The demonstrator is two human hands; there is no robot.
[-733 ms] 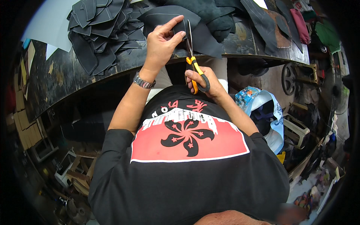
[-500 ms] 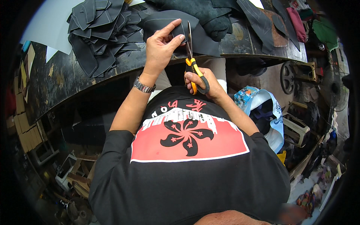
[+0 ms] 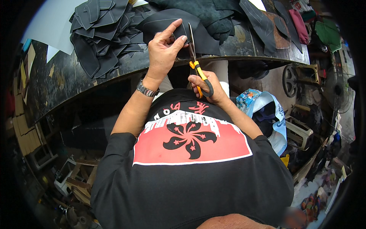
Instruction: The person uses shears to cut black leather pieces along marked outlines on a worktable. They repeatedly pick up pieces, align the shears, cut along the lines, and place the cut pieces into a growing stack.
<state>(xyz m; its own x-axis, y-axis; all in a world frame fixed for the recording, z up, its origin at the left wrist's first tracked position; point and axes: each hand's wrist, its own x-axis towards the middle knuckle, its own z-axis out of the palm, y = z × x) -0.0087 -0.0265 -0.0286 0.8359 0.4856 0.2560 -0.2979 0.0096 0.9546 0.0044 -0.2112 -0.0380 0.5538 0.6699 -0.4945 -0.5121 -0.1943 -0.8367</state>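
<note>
Two bare hands work together at the near edge of a dark, scuffed workbench (image 3: 57,82). The left hand (image 3: 163,51) pinches a dark piece of sheet material (image 3: 167,23) between thumb and fingers, the index finger stretched out along its top, holding it just above the bench edge. A metal wristwatch (image 3: 147,90) sits on that wrist. The right hand (image 3: 207,86) is closed through the orange-and-black handles of a pair of scissors (image 3: 195,57), thumb in one loop and fingers wrapped around the other. The blades point away from the person and meet the dark piece just right of the left fingertips; whether the blades are parted or closed cannot be told.

Far left on the bench lies a heap of cut dark pieces (image 3: 105,32), resting partly on a pale sheet (image 3: 49,30). Farther back and to the right, more dark material (image 3: 213,13) is piled, with a brown piece (image 3: 280,36) beyond it. Below the bench on the right, a blue-and-white bag (image 3: 267,112) sits on the floor, near a plastic stool (image 3: 299,131).
</note>
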